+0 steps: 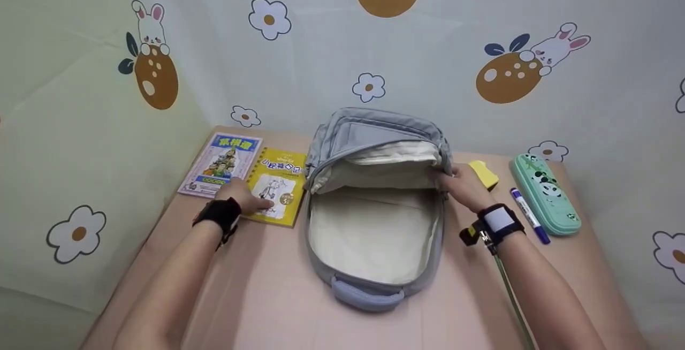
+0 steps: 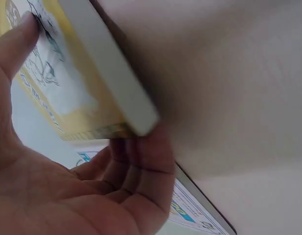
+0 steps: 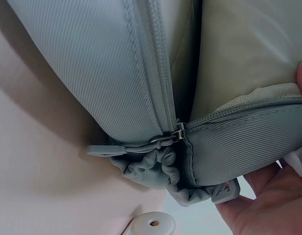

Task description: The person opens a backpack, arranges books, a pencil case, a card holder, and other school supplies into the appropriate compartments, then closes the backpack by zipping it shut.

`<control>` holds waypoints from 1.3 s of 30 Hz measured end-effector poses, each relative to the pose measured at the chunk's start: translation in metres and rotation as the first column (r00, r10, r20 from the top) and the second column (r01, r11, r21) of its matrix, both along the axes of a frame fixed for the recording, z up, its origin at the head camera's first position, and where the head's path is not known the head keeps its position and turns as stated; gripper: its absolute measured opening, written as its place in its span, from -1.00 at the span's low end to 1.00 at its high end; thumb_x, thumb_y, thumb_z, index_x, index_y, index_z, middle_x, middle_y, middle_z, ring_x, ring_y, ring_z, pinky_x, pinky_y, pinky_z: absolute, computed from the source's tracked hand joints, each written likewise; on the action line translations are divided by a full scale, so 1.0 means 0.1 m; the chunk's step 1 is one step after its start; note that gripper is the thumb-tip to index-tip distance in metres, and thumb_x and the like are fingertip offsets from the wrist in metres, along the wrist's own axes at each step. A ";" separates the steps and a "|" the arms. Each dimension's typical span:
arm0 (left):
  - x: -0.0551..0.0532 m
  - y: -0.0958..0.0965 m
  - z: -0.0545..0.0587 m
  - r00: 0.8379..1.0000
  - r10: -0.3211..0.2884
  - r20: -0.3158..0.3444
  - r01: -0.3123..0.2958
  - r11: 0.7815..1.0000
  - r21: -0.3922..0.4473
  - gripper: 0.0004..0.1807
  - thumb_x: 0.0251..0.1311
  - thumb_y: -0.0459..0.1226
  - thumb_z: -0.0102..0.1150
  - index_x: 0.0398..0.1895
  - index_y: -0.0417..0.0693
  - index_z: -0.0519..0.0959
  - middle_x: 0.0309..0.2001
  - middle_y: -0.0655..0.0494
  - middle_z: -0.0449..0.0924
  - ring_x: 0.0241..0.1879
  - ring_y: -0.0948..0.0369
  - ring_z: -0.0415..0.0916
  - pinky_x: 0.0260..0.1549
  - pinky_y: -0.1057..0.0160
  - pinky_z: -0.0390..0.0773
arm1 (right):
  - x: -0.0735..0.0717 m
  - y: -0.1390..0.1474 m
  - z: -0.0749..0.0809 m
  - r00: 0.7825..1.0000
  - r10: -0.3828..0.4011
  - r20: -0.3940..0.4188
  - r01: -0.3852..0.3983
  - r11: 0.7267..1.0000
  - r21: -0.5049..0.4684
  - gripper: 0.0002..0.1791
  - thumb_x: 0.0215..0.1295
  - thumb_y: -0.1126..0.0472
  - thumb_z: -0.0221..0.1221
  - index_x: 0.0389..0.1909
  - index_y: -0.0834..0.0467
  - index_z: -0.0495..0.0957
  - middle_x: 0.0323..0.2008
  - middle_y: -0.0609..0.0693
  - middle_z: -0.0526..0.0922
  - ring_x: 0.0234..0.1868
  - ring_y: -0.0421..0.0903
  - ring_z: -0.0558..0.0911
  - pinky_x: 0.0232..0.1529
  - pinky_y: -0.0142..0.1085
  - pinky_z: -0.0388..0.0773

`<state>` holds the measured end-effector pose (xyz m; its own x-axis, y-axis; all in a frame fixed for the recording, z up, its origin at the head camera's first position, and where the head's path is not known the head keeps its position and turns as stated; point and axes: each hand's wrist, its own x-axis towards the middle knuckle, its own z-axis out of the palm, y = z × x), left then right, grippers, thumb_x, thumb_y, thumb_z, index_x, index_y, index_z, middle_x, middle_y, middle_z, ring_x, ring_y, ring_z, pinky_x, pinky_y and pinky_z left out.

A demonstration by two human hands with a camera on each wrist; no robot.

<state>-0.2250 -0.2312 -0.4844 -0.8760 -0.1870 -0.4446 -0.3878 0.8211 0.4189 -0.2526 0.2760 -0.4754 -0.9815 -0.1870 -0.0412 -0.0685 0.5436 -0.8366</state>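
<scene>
My left hand [image 1: 241,196] grips a yellow book [image 1: 286,212] by its left edge. In the left wrist view the thumb lies on the cover [image 2: 62,83] and the curled fingers go beneath the spine, the near edge tilted up off the table. A grey-blue backpack [image 1: 374,237] lies beside it, unzipped, showing its cream lining. With my right hand [image 1: 470,187] I hold the raised front flap at its right edge; the right wrist view shows fingers [image 3: 273,196] on both sides of the fabric near the zipper [image 3: 177,134].
A comic-style book [image 1: 214,165] with a pale purple cover lies left of the yellow one. Right of the backpack are a yellow sponge-like block [image 1: 484,174], a blue-and-white marker [image 1: 530,216] and a green panda pencil case [image 1: 546,195]. A patterned curtain [image 1: 321,61] hangs behind the table.
</scene>
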 end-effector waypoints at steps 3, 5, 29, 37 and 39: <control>-0.04 -0.06 -0.02 0.999 -0.045 0.010 0.045 0.999 0.008 -0.34 0.11 0.05 0.48 -0.09 -0.37 0.49 -0.24 -0.11 0.49 -0.24 0.00 0.47 -0.19 0.09 0.48 | 0.00 -0.01 -0.02 1.000 -0.006 0.021 0.006 1.000 -0.015 -0.39 0.39 -0.24 0.21 -0.43 0.29 0.57 -0.42 0.15 0.58 -0.19 0.30 0.55 -0.30 -0.23 0.50; -0.07 -0.10 -0.04 0.998 -0.063 0.021 0.063 0.998 0.030 -0.39 0.17 0.00 0.43 -0.05 -0.38 0.51 -0.22 -0.12 0.52 -0.22 0.00 0.49 -0.13 0.07 0.49 | 0.01 -0.02 -0.03 1.000 -0.007 0.028 0.008 1.000 -0.023 -0.39 0.39 -0.25 0.21 -0.45 0.28 0.55 -0.44 0.12 0.56 -0.20 0.30 0.55 -0.30 -0.23 0.49; 0.25 -0.46 0.44 0.950 0.302 -0.081 -0.031 0.348 0.937 -0.35 0.57 -0.21 -0.01 0.60 -0.08 0.03 0.19 -0.03 0.51 0.00 0.15 0.64 -0.09 0.28 0.63 | -0.01 -0.03 -0.07 0.999 -0.009 0.050 0.010 1.000 -0.012 -0.40 0.42 -0.22 0.19 -0.44 0.30 0.54 -0.44 0.15 0.56 -0.24 0.25 0.55 -0.27 -0.17 0.52; 0.53 0.03 0.98 0.970 0.033 -0.241 0.234 0.157 0.960 -0.39 0.56 -0.28 0.01 0.58 -0.05 0.10 0.39 -0.23 0.36 0.17 -0.13 0.58 0.10 -0.02 0.58 | -0.03 -0.04 -0.02 0.999 -0.016 0.028 0.016 1.000 -0.014 -0.39 0.39 -0.23 0.22 -0.49 0.28 0.55 -0.50 0.04 0.52 -0.35 0.13 0.52 -0.40 -0.27 0.41; 0.61 0.20 1.05 0.972 -0.068 -0.224 0.232 0.133 0.964 -0.37 0.54 -0.33 0.03 0.58 -0.07 0.08 0.37 -0.28 0.38 0.16 -0.19 0.57 0.08 -0.10 0.57 | -0.03 -0.04 -0.02 0.999 -0.015 0.028 0.015 1.000 -0.007 -0.41 0.39 -0.24 0.22 -0.48 0.25 0.55 -0.52 0.01 0.50 -0.41 0.03 0.48 -0.44 -0.28 0.37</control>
